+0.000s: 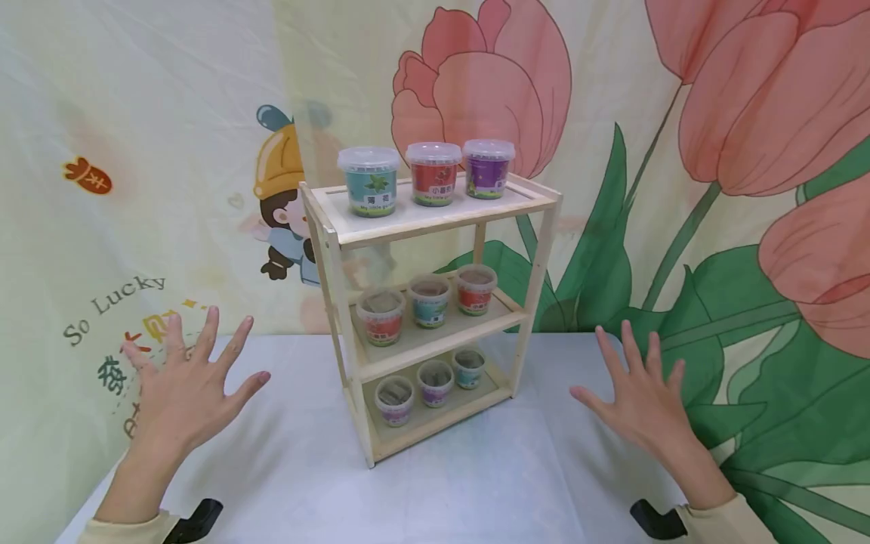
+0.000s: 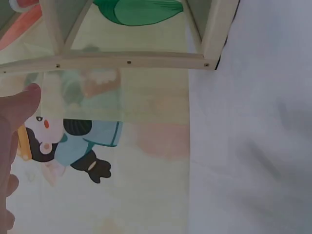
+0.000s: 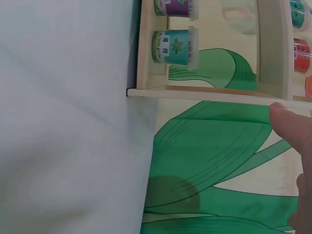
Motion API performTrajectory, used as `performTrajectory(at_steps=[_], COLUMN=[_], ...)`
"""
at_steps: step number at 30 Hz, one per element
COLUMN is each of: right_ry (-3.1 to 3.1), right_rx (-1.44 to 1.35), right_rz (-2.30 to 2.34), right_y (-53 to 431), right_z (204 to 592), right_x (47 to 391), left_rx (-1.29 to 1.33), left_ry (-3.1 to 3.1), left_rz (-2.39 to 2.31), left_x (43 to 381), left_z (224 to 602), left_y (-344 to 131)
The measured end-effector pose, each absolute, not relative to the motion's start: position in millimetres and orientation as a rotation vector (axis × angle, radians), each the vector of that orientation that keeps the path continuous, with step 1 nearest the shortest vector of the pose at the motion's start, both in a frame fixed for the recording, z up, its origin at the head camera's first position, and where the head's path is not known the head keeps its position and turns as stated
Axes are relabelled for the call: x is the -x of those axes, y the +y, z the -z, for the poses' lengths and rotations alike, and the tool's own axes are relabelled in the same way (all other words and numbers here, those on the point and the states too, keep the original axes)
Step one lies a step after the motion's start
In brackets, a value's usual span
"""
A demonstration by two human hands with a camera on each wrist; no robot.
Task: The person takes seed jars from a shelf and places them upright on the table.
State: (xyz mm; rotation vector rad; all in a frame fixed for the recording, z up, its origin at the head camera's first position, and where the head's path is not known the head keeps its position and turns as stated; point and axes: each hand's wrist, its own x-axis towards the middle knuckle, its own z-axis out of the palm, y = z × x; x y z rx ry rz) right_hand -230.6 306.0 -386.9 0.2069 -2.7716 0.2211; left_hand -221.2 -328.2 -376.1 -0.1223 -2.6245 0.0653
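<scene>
With left hand (image 1: 185, 397) and right hand (image 1: 642, 400) spread empty, slow reaches suit the cups (image 1: 371, 183) on the shelf (image 1: 448, 224), lower labels (image 1: 396, 415) seeming unclear.

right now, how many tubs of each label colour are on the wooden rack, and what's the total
Teal-labelled tubs: 3
Red-labelled tubs: 3
Purple-labelled tubs: 3
Total: 9
</scene>
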Motion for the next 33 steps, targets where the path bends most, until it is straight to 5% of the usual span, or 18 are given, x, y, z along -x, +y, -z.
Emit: performTrajectory(at_steps=[19,33], right_ry=[-2.679,-2.564], right_rx=[-0.325,-0.505], right_rz=[-0.454,-1.24], right_y=[279,269], right_z=[356,358], right_x=[259,288], left_rx=[0.214,0.426], left_ry=[-2.519,-2.283], left_rz=[0.234,0.772], left_x=[215,206], left_z=[362,372], left_y=[-272,-221])
